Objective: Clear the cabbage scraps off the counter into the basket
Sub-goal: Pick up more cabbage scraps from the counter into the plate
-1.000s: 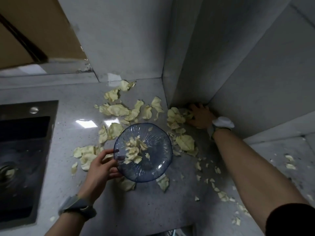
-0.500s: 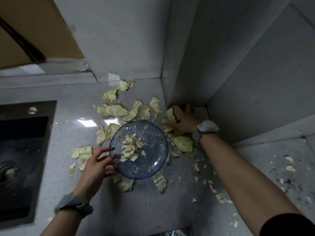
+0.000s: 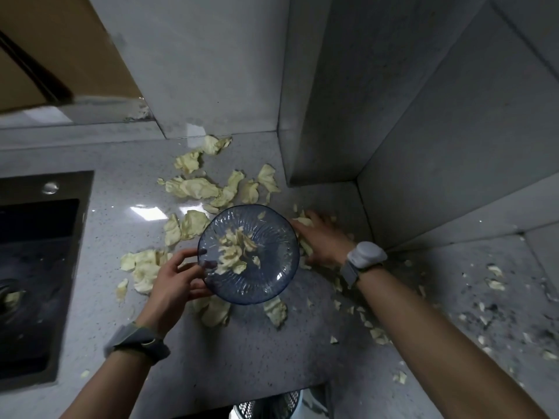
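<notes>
My left hand (image 3: 174, 281) grips the left rim of a blue glass plate (image 3: 272, 276), held above the counter with a small heap of cabbage scraps (image 3: 233, 252) on it. My right hand (image 3: 320, 240) lies on the counter right next to the plate's right rim, fingers curled over a clump of cabbage pieces (image 3: 304, 222). Many pale cabbage leaves (image 3: 193, 187) lie scattered behind and to the left of the plate, and small bits (image 3: 378, 332) trail to the right. The mesh basket (image 3: 266, 406) shows below the counter's front edge.
A dark sink (image 3: 36, 267) is set in the counter (image 3: 242, 352) at the left. A grey tiled pillar (image 3: 320, 116) and walls close the corner behind my right hand. More crumbs (image 3: 496, 285) lie on the counter at the far right.
My right hand has swept from the back corner towards the plate, dragging cabbage pieces with it. My left hand keeps hold of the plate, which has stayed nearly in place.
</notes>
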The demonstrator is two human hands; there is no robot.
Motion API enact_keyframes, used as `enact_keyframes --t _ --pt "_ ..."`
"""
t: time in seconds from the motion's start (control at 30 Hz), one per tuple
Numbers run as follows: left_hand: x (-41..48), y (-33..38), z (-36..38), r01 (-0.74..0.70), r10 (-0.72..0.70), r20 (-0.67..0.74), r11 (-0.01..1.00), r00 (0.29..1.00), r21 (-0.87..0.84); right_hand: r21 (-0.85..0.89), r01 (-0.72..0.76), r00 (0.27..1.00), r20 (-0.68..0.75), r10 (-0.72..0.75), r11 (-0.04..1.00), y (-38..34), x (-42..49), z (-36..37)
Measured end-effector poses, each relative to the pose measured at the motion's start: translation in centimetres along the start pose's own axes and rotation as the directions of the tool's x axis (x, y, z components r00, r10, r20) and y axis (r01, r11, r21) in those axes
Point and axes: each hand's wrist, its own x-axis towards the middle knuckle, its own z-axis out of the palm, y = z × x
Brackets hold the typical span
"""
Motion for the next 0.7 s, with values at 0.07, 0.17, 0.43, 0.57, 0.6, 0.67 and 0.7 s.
enact_keyframes --t 0.07,0.17,0.43,0.57,0.6,0.67,0.7 --pt "-0.4 0.1 -0.2 -0.004 0.004 -0.003 1.000 1.000 0.005 0.014 -0.025 0.999 -0.041 0.026 1.000 -0.6 -0.7 0.4" --pt "-0.9 0.1 -0.4 -0.011 0.011 -0.007 1.000 1.000 0.019 0.069 -0.079 0.993 -0.085 0.085 0.994 -0.8 -1.2 1.0" --pt "-1.9 -0.2 -0.3 -0.003 0.003 -0.017 1.000 1.000 0.029 0.505 -0.111 0.934 -0.243 0.264 0.856 0.9 -2.1 2.3" --pt "-2.4 -0.5 0.4 -0.002 0.002 -0.007 1.000 1.000 0.026 0.809 0.066 0.892 -0.311 0.329 0.585 -0.6 -3.6 0.2" --pt "-2.6 -0.6 0.5 -0.001 0.001 -0.002 1.000 1.000 0.019 0.829 0.126 0.888 -0.339 0.310 0.546 -1.7 -4.1 -0.4" --pt "-2.8 -0.9 0.9 0.001 -0.001 0.012 1.000 1.000 -0.003 0.817 0.239 0.886 -0.405 0.227 0.525 -4.4 -5.1 -1.0" --pt "-3.0 -1.0 1.0 0.003 -0.002 0.021 1.000 1.000 -0.014 0.803 0.278 0.889 -0.423 0.175 0.527 -6.0 -5.7 -1.1"
